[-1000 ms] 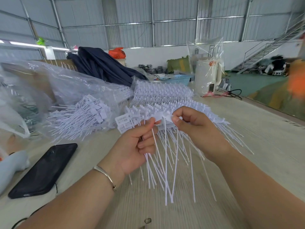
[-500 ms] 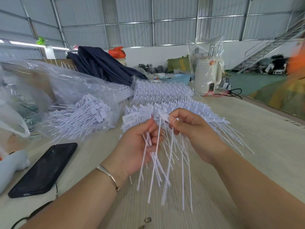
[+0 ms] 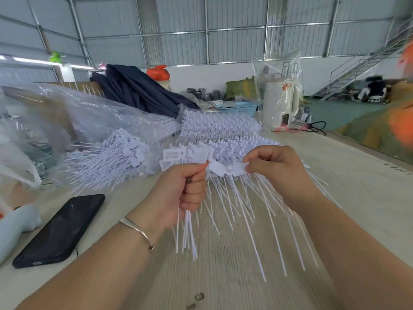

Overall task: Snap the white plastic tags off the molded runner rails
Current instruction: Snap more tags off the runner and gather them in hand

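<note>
Over the pale wooden table [image 3: 357, 198], from the head camera, we're holding a runner rail [image 3: 228, 170] up between both hands, so that's 1 rail in the air with white tags hanging off it. Our left hand [image 3: 178, 193] is curled tight around a bundle of loose tags [image 3: 186, 231], their flat heads poking out above the fist and the thin tails dangling below it; thumb and forefinger are also pinching the left end of the rail. Our right hand [image 3: 277, 173] is pinching the rail's right end, fingers bent around it. More tails are fanning down from the rail toward the table, kinda blurry.

Behind our hands, stacks of uncut rails [image 3: 219, 128] are lying on the table. Left of those, a clear plastic bag [image 3: 107, 121] is holding a pile of finished tags [image 3: 111, 162]. A black phone [image 3: 60, 231] is lying flat near our left forearm, and we're wearing a thin bracelet [image 3: 136, 229] on that wrist. Farther back, a dark blue cloth [image 3: 138, 88] is heaped up, and a white appliance [image 3: 279, 104] wrapped in clear plastic is standing near the table's far edge.
</note>
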`<state>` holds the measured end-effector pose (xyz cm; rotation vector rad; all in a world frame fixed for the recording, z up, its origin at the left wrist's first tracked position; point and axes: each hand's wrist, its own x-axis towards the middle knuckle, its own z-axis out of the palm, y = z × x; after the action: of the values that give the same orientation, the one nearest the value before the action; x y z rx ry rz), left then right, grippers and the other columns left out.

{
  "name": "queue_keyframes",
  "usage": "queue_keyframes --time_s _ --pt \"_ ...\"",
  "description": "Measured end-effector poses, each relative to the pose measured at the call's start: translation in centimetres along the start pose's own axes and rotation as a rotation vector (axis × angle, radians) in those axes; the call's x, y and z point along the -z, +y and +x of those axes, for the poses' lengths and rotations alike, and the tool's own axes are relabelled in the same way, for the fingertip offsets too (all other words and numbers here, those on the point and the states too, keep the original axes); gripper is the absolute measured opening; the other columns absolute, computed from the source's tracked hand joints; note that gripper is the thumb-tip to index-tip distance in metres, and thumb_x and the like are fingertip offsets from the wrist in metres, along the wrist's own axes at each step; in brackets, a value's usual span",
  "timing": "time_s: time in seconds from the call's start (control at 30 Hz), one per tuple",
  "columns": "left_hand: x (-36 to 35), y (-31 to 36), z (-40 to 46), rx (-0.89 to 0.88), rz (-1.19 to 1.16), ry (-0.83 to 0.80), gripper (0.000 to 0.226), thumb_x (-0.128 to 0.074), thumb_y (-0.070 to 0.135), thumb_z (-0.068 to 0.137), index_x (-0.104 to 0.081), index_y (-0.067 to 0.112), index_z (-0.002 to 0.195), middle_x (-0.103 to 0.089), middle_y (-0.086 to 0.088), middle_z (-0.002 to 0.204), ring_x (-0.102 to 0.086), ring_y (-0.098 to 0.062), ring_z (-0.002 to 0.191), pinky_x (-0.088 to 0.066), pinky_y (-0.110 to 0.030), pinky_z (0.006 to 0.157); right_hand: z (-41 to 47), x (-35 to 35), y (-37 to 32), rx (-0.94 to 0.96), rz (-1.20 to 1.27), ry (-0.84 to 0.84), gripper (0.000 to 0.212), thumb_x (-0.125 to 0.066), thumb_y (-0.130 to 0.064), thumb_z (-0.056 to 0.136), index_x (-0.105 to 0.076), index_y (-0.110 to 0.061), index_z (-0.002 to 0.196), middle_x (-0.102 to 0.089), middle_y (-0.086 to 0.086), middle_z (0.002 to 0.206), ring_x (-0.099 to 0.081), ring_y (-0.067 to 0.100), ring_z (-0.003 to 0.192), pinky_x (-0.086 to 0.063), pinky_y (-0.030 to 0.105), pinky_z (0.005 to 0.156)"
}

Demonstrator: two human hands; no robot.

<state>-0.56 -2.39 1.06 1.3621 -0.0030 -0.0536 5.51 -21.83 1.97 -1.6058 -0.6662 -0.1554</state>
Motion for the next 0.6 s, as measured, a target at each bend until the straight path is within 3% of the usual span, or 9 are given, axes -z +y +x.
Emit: queue_keyframes --time_s 0.07,0.17,0.27,0.47,0.6 --pt "0.3 0.2 -0.1 0.043 0.064 -0.001 0.037 -0.059 0.031 0.074 -0.034 0.025 0.047 -0.019 0.009 0.040 -0.014 -0.006 0.032 -0.011 -0.012 0.034 0.2 0.6 0.0 -0.012 -0.024 -0.022 0.018 -0.065 0.005 0.076 -0.072 -0.009 0.066 -0.050 0.008 0.057 -0.038 0.016 0.055 -0.031 0.024 0.055" --pt "1.7 0.6 -0.1 0.076 0.087 0.043 0.038 -0.061 0.030 0.072 -0.032 0.025 0.048 -0.019 0.009 0.040 -0.015 -0.006 0.031 -0.013 -0.010 0.033 0.5 2.5 -0.1 -0.030 -0.037 0.004 0.015 -0.062 0.008 0.076 -0.070 -0.002 0.068 -0.057 0.011 0.062 -0.046 0.016 0.058 -0.035 0.020 0.060" --pt "2.5 0.6 0.1 0.038 -0.076 0.057 0.038 -0.059 0.030 0.078 -0.034 0.023 0.050 -0.019 0.009 0.043 -0.016 -0.004 0.032 -0.010 -0.012 0.034 0.7 3.7 0.1 -0.065 0.004 0.042 0.015 -0.060 0.007 0.080 -0.067 -0.003 0.071 -0.055 -0.010 0.052 -0.046 0.000 0.050 -0.036 0.008 0.053" --pt "0.7 -1.0 0.6 -0.068 -0.161 0.099 0.044 -0.069 0.005 0.066 -0.032 0.025 0.054 -0.023 0.008 0.049 -0.019 -0.003 0.035 -0.018 -0.014 0.031 0.8 1.2 1.0 -0.125 -0.018 0.010 0.012 -0.052 0.002 0.087 -0.062 -0.003 0.087 -0.045 -0.005 0.060 -0.036 0.012 0.058 -0.030 0.021 0.056" --pt "0.3 -1.0 0.4 -0.024 -0.160 0.136 0.034 -0.063 0.029 0.083 -0.042 0.019 0.058 -0.033 0.005 0.054 -0.021 -0.004 0.035 -0.018 -0.015 0.031 0.6 -0.1 0.5 -0.067 0.005 -0.061 0.018 -0.051 0.006 0.087 -0.059 -0.010 0.084 -0.050 -0.010 0.062 -0.044 0.003 0.058 -0.034 0.015 0.058"
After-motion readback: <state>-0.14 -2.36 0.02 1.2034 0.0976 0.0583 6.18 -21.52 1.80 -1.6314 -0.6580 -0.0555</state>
